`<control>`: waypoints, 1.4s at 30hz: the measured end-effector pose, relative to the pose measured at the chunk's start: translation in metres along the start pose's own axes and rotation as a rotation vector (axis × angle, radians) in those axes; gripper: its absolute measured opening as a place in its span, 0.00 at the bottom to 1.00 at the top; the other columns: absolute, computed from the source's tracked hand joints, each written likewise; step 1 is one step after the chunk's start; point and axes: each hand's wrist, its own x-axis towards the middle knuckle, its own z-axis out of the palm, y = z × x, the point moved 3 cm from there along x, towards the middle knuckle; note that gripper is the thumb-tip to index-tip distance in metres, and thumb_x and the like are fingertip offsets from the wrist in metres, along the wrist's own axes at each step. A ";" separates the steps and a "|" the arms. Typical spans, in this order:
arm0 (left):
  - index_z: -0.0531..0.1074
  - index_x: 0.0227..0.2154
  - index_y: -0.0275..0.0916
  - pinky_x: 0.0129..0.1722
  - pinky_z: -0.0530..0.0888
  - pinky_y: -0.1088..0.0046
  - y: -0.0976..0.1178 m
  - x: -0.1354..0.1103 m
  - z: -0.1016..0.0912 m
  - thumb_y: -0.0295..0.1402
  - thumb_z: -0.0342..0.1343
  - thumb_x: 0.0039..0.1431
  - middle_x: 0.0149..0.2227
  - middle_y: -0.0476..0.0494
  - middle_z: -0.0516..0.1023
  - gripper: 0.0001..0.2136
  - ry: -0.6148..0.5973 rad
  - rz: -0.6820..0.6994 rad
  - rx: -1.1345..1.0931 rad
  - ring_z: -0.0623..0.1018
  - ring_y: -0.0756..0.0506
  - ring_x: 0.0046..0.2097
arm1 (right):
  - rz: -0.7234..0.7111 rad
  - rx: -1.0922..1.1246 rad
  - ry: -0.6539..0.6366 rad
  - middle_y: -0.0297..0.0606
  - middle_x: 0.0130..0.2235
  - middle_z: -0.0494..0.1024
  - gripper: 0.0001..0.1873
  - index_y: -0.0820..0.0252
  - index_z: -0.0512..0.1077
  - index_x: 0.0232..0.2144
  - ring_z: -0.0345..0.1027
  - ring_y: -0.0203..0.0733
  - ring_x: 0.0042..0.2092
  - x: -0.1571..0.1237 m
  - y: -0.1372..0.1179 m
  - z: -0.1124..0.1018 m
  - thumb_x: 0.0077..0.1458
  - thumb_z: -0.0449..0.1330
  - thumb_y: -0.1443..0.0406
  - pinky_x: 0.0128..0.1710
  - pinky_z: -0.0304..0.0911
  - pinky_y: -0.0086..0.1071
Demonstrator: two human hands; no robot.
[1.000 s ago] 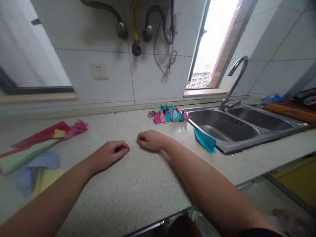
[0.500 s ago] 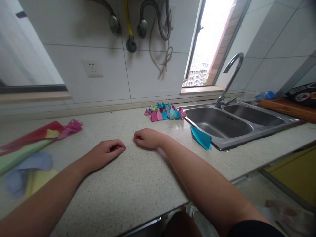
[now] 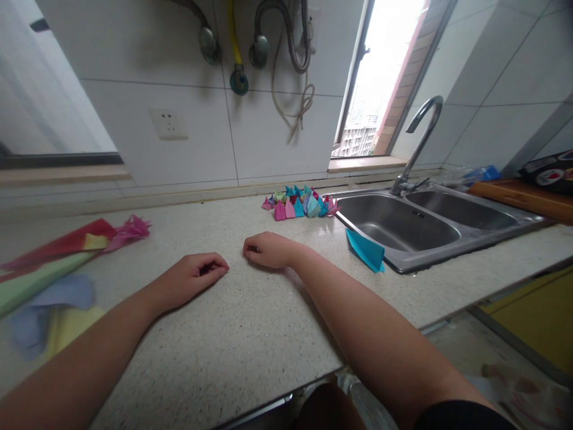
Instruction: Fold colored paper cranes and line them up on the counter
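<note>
My left hand rests on the speckled countertop with its fingers curled into a loose fist, nothing visible in it. A little to its right, my right hand also lies on the counter with fingers curled under, and I see nothing held. A folded blue paper piece lies to the right of my right hand, at the sink's near corner. Several small folded paper shapes in pink, blue and green stand clustered at the back of the counter.
Loose coloured paper sheets and a pink folded piece lie at the left. A steel double sink with a curved tap fills the right. A wooden board sits beyond it. Tiled wall, socket and hoses stand behind.
Both hands have stayed where they were on the counter. Only the camera view has shifted slightly.
</note>
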 end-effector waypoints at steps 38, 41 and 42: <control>0.75 0.38 0.41 0.37 0.68 0.70 0.011 -0.004 -0.003 0.41 0.49 0.64 0.35 0.46 0.78 0.13 -0.005 0.093 0.116 0.75 0.46 0.36 | 0.005 0.025 -0.013 0.41 0.41 0.81 0.12 0.60 0.77 0.41 0.70 0.40 0.40 0.002 0.000 0.001 0.60 0.55 0.64 0.40 0.58 0.30; 0.76 0.37 0.41 0.38 0.69 0.69 0.013 -0.005 -0.004 0.40 0.49 0.63 0.34 0.46 0.78 0.12 0.007 0.110 0.116 0.74 0.45 0.36 | 0.011 0.038 0.000 0.41 0.39 0.81 0.11 0.60 0.77 0.40 0.70 0.39 0.38 0.003 0.000 0.002 0.60 0.56 0.64 0.38 0.58 0.30; 0.76 0.37 0.41 0.38 0.69 0.69 0.013 -0.005 -0.005 0.39 0.49 0.63 0.35 0.45 0.78 0.12 0.011 0.117 0.117 0.74 0.45 0.37 | 0.012 0.050 0.002 0.41 0.39 0.80 0.11 0.60 0.77 0.39 0.70 0.39 0.38 0.003 0.000 0.002 0.60 0.56 0.64 0.38 0.58 0.30</control>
